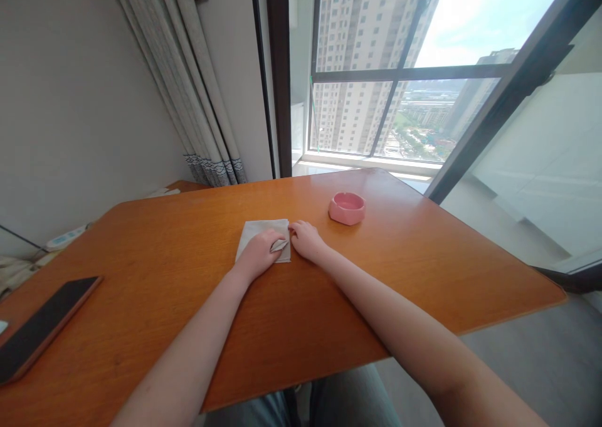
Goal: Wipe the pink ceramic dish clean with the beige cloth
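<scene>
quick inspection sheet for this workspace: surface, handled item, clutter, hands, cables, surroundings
Surface: brown wooden table, slightly glossy
Handled item: pale folded sheet, part bent up; cloth or paper unclear
Clutter: pink dish right of the sheet; long dark slab at left
Hands: left hand on the sheet, gripping the bent part; right hand at its right edge, grip unclear
Cables: thin dark cable near a white power strip, far left
Surroundings: grey wall, curtain, window

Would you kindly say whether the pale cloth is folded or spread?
Folded, it seems: the cloth forms a compact square, with a raised flap at the left hand.
</scene>
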Demonstrator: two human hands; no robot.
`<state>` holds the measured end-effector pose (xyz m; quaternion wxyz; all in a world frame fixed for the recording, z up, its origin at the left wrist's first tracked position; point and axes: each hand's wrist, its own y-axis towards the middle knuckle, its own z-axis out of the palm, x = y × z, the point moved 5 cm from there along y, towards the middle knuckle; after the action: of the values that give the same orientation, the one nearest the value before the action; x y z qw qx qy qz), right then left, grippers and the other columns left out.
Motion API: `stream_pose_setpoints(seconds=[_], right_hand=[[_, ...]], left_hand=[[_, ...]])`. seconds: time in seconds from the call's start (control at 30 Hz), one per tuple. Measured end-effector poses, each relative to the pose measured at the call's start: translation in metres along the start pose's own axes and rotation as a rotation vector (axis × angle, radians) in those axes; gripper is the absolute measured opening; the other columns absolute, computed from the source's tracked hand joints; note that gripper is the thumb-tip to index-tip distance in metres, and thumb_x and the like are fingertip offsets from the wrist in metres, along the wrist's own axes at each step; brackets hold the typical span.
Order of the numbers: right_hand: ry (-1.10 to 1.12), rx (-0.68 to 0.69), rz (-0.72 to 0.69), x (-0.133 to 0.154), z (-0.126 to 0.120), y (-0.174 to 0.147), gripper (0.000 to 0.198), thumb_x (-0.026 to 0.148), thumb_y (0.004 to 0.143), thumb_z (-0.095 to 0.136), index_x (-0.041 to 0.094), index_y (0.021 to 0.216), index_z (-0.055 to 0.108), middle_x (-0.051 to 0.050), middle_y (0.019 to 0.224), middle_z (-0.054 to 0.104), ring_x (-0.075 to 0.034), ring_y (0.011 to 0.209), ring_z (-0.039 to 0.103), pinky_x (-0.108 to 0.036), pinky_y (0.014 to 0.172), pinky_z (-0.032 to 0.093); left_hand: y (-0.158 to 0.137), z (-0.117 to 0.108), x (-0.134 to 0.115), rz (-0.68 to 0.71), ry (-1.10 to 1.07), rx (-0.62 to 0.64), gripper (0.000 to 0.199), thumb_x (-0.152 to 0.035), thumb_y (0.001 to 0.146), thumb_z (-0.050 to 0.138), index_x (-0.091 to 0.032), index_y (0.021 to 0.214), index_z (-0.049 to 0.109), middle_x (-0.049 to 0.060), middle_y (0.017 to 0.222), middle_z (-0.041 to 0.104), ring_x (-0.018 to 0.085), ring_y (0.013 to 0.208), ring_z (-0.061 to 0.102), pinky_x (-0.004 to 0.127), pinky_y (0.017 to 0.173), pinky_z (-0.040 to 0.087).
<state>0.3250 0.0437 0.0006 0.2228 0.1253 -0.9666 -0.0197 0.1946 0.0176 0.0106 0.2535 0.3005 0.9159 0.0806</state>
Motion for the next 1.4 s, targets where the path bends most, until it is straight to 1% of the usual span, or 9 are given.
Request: stream_pose_setpoints(seconds=[0.13,0.23,0.33,0.47,0.63,1.03,1.17,1.27,1.4], right_hand=[[0.121,-0.127,0.073,-0.008,-0.017,0.0,0.04,0.011,0.087,0.03,0.016,0.122,0.049,-0.008,0.115,0.064,-0.018,0.107,0.056,-0.032,0.094,0.039],[0.069,-0.202,-0.173,0.013,-0.024,-0.01,0.04,0.026,0.094,0.032,0.016,0.131,0.045,-0.009,0.133,0.054,-0.018,0.123,0.046,-0.033,0.105,0.031],[0.0,-0.035,-0.425,0.043,-0.008,-0.028,0.049,0.041,0.095,0.035,0.019,0.14,0.038,-0.009,0.146,0.039,-0.02,0.132,0.037,-0.033,0.107,0.029],[-0.141,0.108,-0.449,0.061,0.007,-0.046,0.046,0.05,0.092,0.04,0.02,0.124,0.055,-0.012,0.132,0.051,-0.026,0.123,0.045,-0.039,0.102,0.035],[-0.254,0.108,-0.248,0.036,-0.015,-0.064,0.041,0.049,0.094,0.037,0.017,0.104,0.061,-0.013,0.109,0.058,-0.025,0.107,0.053,-0.036,0.091,0.042],[-0.478,0.11,0.303,-0.129,-0.089,-0.105,0.024,0.024,0.081,0.047,0.008,0.093,0.061,-0.018,0.097,0.058,-0.028,0.099,0.054,-0.039,0.092,0.037],[-0.377,-0.153,0.227,-0.09,-0.096,-0.09,0.027,0.013,0.079,0.043,0.014,0.099,0.061,-0.015,0.111,0.06,-0.03,0.111,0.052,-0.057,0.106,0.019],[-0.009,-0.279,-0.144,-0.027,-0.068,-0.074,0.045,0.011,0.078,0.042,0.017,0.121,0.051,-0.012,0.131,0.052,-0.024,0.126,0.044,-0.05,0.114,0.013],[0.67,-0.201,-0.238,0.017,-0.002,-0.042,0.067,0.009,0.074,0.041,0.018,0.14,0.03,-0.012,0.144,0.039,-0.019,0.126,0.046,-0.04,0.108,0.036]], left_hand=[[-0.004,-0.013,0.0,-0.051,-0.044,-0.062,0.032,-0.042,0.086,0.048,-0.021,0.103,0.065,0.006,0.088,0.068,0.02,0.082,0.06,0.032,0.078,0.044],[-0.011,-0.035,0.018,-0.132,-0.102,-0.364,0.038,-0.044,0.092,0.034,-0.021,0.092,0.064,0.004,0.075,0.063,0.018,0.074,0.057,0.03,0.072,0.041],[-0.019,-0.044,0.05,-0.294,-0.313,-0.645,0.049,-0.046,0.094,0.022,-0.02,0.075,0.06,0.001,0.058,0.049,0.015,0.057,0.048,0.028,0.058,0.037],[-0.021,-0.037,0.078,-0.471,-0.538,-0.726,0.056,-0.051,0.093,0.021,-0.019,0.064,0.057,0.0,0.051,0.041,0.014,0.049,0.04,0.028,0.051,0.032],[-0.013,-0.031,0.071,-0.426,-0.535,-0.589,0.044,-0.044,0.092,0.029,-0.018,0.068,0.056,0.0,0.056,0.046,0.013,0.055,0.044,0.026,0.056,0.035],[0.001,-0.007,0.045,-0.299,-0.367,-0.231,0.029,-0.036,0.085,0.041,-0.017,0.067,0.052,-0.002,0.061,0.048,0.013,0.06,0.043,0.026,0.06,0.033],[0.004,-0.001,0.036,-0.262,-0.483,-0.096,0.027,-0.038,0.082,0.045,-0.017,0.066,0.049,-0.003,0.06,0.044,0.012,0.059,0.04,0.025,0.059,0.031],[0.005,0.006,0.027,-0.266,-0.64,0.036,0.026,-0.037,0.082,0.044,-0.018,0.065,0.046,-0.005,0.055,0.038,0.011,0.054,0.035,0.024,0.055,0.03],[0.006,0.011,0.016,-0.198,-0.628,0.114,0.017,-0.031,0.076,0.049,-0.016,0.068,0.052,-0.002,0.065,0.052,0.013,0.064,0.046,0.025,0.064,0.037]])
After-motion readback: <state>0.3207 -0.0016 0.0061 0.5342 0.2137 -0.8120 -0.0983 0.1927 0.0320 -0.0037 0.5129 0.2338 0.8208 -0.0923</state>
